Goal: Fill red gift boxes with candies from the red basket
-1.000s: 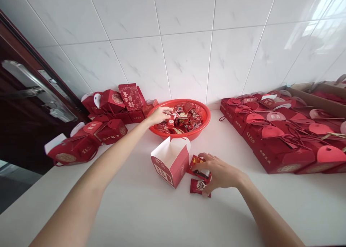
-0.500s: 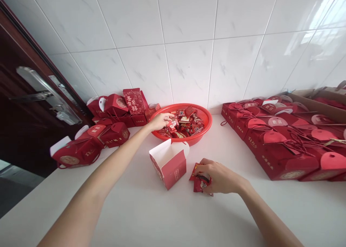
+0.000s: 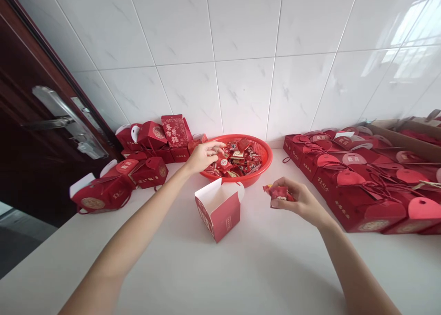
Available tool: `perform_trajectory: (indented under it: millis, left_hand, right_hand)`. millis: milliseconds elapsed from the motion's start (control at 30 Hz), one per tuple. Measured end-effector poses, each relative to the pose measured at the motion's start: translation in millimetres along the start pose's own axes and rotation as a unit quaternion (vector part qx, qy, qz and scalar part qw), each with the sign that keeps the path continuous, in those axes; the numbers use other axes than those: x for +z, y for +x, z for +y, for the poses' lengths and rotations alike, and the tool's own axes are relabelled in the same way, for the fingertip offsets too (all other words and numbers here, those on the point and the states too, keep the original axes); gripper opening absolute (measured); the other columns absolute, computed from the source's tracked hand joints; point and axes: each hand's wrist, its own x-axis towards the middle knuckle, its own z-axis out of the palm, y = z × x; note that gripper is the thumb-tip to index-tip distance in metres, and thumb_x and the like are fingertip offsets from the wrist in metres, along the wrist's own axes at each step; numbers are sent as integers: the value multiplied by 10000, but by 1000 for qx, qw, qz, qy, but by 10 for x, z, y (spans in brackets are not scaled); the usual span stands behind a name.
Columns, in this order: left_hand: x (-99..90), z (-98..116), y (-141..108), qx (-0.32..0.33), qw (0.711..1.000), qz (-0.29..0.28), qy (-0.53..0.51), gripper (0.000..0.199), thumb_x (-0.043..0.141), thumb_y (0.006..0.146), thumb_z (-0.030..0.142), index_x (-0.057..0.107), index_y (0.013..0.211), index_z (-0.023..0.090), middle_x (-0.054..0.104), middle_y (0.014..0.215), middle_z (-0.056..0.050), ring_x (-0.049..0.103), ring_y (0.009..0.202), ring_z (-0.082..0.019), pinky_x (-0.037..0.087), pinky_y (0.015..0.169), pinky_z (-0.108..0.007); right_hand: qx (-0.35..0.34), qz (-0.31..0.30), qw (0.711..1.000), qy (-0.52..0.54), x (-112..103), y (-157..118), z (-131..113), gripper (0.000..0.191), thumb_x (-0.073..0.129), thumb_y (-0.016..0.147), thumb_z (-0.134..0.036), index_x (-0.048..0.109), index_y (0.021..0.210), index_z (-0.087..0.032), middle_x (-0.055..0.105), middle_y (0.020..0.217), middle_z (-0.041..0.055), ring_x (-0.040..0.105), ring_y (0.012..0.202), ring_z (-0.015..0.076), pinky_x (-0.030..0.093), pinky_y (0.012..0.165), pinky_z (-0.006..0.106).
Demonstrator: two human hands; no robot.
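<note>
My left hand (image 3: 204, 157) reaches over the left rim of a red plastic basket (image 3: 265, 163). Its fingers and thumb close on a small red candy packet (image 3: 223, 163) above the heap of wrapped candies (image 3: 246, 156). My right hand (image 3: 295, 199) is raised off the table, shut on several red candy packets (image 3: 278, 193), partly hidden by the fingers. Between my hands, in front of the basket, stands an open red gift box (image 3: 225, 216), its white inside showing and its flaps up.
Closed red gift boxes (image 3: 358, 205) with cords stand in rows on the right, a cardboard carton (image 3: 389, 124) behind them. More red boxes (image 3: 99, 191) are at the left. A tiled wall (image 3: 244, 94) backs the white table (image 3: 213, 278); a dark door (image 3: 37, 145) is left.
My right hand has picked the candy packets up from the table and moved up and to the right. The left hand remains at the basket, its pose slightly changed. The view has shifted a little.
</note>
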Motion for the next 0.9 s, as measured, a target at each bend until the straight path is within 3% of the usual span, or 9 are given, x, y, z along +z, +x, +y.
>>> perform_trajectory:
  millis: [167,300,433,500,600,667,767,900]
  left_hand:
    - [-57,393,-427,54,995,2,-89,441,661,691,204,696,1128,159,711,965,-46,692,947,-210,594,847,-348]
    - [-97,574,-756,73,994,-53,-64,311,649,771,263,721,1064,184,717,916,-42,712,866,-198,594,850,-356]
    - [-172,561,-912,48,996,-81,-5,279,626,814,332,736,1030,193,721,784,-28,707,773,-191,583,778,-315]
    - [-197,512,-948,27,998,-41,36,299,613,834,376,737,1033,191,719,797,-32,700,757,-192,574,754,-305]
    - [-186,443,-1003,18,987,6,157,295,601,852,435,756,992,226,707,984,-53,691,891,-215,549,845,-325]
    - [-158,421,-1053,-1,976,-16,215,295,586,866,471,770,935,252,669,1083,-56,678,937,-223,535,868,-331]
    - [-116,443,-1127,-54,969,-82,228,295,554,880,447,782,936,269,654,1134,-51,676,891,-214,530,782,-301]
    - [-83,565,-1177,-89,961,-166,203,394,573,822,308,732,1183,293,714,1121,-26,676,820,-214,498,674,-274]
  right_hand:
    - [3,34,998,44,64,17,52,348,840,702,-409,654,911,-203,663,821,6,645,758,181,575,739,368]
    - [5,45,997,67,127,26,64,384,862,677,-410,650,924,-207,672,849,6,645,778,181,587,793,405]
    - [-5,60,995,75,216,41,66,384,866,666,-420,634,888,-210,667,848,0,637,774,176,579,767,384]
    - [-16,67,995,68,274,43,65,379,859,679,-419,626,892,-209,658,827,-2,622,759,169,559,733,356]
    - [-38,86,994,59,367,35,57,383,851,692,-411,605,908,-211,652,806,0,599,735,164,514,672,318]
    - [-50,91,993,63,419,31,51,389,848,697,-407,591,919,-216,650,787,0,590,721,164,491,645,305]
    - [-66,108,989,77,461,42,33,390,854,696,-396,588,922,-221,644,764,-8,583,705,157,482,639,295]
    - [-97,152,980,82,480,99,-59,385,869,683,-387,596,902,-227,628,777,-18,576,704,145,482,644,281]
